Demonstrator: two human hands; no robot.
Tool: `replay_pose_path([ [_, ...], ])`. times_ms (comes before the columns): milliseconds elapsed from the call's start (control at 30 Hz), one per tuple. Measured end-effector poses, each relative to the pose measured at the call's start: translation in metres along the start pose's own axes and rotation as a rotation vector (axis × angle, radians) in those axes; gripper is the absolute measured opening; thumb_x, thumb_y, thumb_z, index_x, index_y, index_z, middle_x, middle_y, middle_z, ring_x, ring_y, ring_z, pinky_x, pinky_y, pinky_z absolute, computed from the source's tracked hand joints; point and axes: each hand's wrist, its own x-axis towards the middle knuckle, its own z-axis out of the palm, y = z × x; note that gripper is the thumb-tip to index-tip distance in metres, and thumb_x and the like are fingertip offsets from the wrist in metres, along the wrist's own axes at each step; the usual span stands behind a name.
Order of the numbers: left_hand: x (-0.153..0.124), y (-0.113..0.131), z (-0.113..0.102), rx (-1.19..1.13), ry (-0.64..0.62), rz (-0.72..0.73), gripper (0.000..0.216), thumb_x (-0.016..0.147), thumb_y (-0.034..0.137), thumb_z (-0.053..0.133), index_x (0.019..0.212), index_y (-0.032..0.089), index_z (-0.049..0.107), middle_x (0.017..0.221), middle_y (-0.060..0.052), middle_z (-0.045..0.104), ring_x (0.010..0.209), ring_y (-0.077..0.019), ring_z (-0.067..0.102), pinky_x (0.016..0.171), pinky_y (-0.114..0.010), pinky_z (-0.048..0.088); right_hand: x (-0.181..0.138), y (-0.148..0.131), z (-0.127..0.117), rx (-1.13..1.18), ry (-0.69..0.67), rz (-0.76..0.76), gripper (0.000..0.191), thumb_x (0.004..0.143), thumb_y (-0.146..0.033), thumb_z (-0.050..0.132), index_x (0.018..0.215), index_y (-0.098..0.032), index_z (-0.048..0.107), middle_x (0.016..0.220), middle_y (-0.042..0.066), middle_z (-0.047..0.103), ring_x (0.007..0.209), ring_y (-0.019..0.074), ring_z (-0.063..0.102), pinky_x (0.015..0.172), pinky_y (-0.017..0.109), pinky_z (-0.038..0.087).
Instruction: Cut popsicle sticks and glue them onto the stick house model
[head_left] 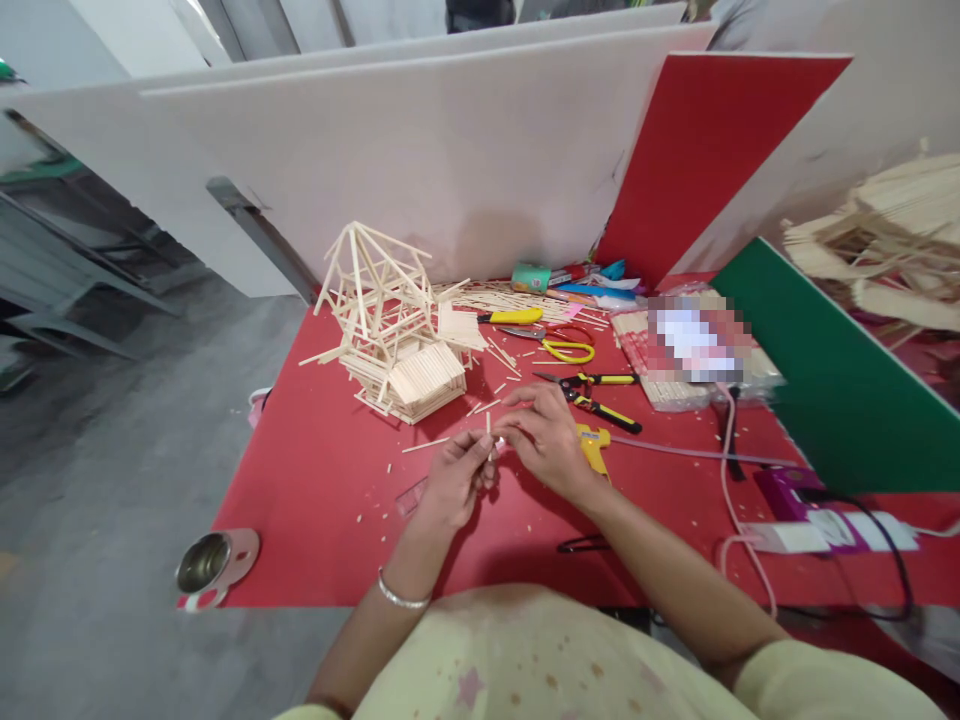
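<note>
Above the red tabletop, my left hand (463, 474) pinches a short thin wooden stick (489, 424) that points upward between thumb and fingers. Close against it, my right hand (546, 436) has its thumb and forefinger drawn together at the stick; whatever sits between those fingertips is too small to make out. Beyond my left hand stands a model building of thin wooden sticks (405, 350), with an open pointed frame on top and a slatted panel in front. A yellow glue gun (594, 447) lies just right of my right hand, partly hidden by it.
Pliers (600, 392), red-and-yellow scissors (559, 344) and a yellow-handled knife (514, 316) lie behind my hands. A mug (217, 565) stands at the front left corner. Cables and a power strip (795, 505) occupy the right. White boards (420, 150) rise behind; a green board (840, 380) leans at right.
</note>
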Motion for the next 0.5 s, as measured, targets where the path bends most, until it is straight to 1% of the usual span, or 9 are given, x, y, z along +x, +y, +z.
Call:
replay_pose_path([
  [133, 0.002, 0.004, -0.003, -0.052, 0.053, 0.028, 0.032, 0.069, 0.036, 0.087, 0.082, 0.013, 0.068, 0.061, 0.002, 0.059, 0.047, -0.005, 0.05, 0.042, -0.015, 0.037, 0.001, -0.003, -0.003, 0.081, -0.047, 0.061, 0.019, 0.099, -0.029, 0.054, 0.086, -0.023, 0.066, 0.096, 0.004, 0.064, 0.096, 0.0186, 0.057, 0.089, 0.036, 0.046],
  [200, 0.003, 0.004, -0.004, -0.043, 0.055, 0.037, 0.033, 0.07, 0.037, 0.086, 0.086, 0.013, 0.07, 0.065, 0.001, 0.061, 0.048, -0.0048, 0.05, 0.041, -0.015, 0.037, 0.007, 0.004, -0.004, 0.009, -0.08, 0.115, 0.025, 0.101, -0.033, 0.047, 0.086, -0.022, 0.063, 0.09, 0.005, 0.064, 0.092, 0.0187, 0.057, 0.086, 0.034, 0.045],
  [233, 0.003, 0.004, -0.004, -0.033, 0.051, 0.043, 0.033, 0.071, 0.037, 0.085, 0.088, 0.013, 0.07, 0.066, 0.001, 0.062, 0.048, -0.0047, 0.05, 0.041, -0.015, 0.037, 0.012, 0.009, -0.003, -0.072, -0.12, 0.149, 0.028, 0.102, -0.035, 0.044, 0.086, -0.022, 0.063, 0.089, 0.005, 0.065, 0.091, 0.0191, 0.057, 0.085, 0.034, 0.044],
  [267, 0.003, 0.004, -0.004, -0.021, 0.046, 0.048, 0.033, 0.072, 0.037, 0.084, 0.089, 0.013, 0.07, 0.068, 0.001, 0.063, 0.048, -0.0046, 0.05, 0.04, -0.015, 0.036, 0.018, 0.014, -0.001, -0.177, -0.189, 0.188, 0.032, 0.103, -0.038, 0.042, 0.086, -0.022, 0.064, 0.09, 0.006, 0.066, 0.092, 0.0197, 0.057, 0.085, 0.033, 0.044],
  [367, 0.002, 0.001, -0.005, -0.002, 0.052, 0.056, 0.032, 0.073, 0.037, 0.083, 0.091, 0.014, 0.068, 0.069, 0.001, 0.064, 0.046, -0.0045, 0.049, 0.039, -0.015, 0.034, 0.037, 0.033, 0.011, -0.458, -0.443, 0.308, 0.042, 0.104, -0.041, 0.033, 0.094, -0.021, 0.068, 0.1, 0.008, 0.071, 0.099, 0.0213, 0.061, 0.083, 0.032, 0.043],
  [433, 0.005, -0.001, -0.005, 0.002, 0.072, 0.057, 0.032, 0.072, 0.036, 0.083, 0.089, 0.015, 0.066, 0.065, 0.002, 0.062, 0.045, -0.0048, 0.048, 0.039, -0.015, 0.033, 0.047, 0.046, 0.023, -0.531, -0.543, 0.358, 0.05, 0.105, -0.045, 0.028, 0.096, -0.02, 0.07, 0.102, 0.011, 0.073, 0.097, 0.0222, 0.064, 0.081, 0.031, 0.043],
  [500, 0.012, -0.002, -0.002, 0.01, 0.086, 0.057, 0.032, 0.071, 0.036, 0.084, 0.086, 0.015, 0.063, 0.06, 0.003, 0.06, 0.043, -0.0053, 0.048, 0.039, -0.016, 0.034, 0.055, 0.058, 0.032, -0.545, -0.593, 0.385, 0.059, 0.103, -0.054, 0.028, 0.09, -0.019, 0.073, 0.097, 0.013, 0.074, 0.093, 0.0237, 0.067, 0.078, 0.031, 0.044],
])
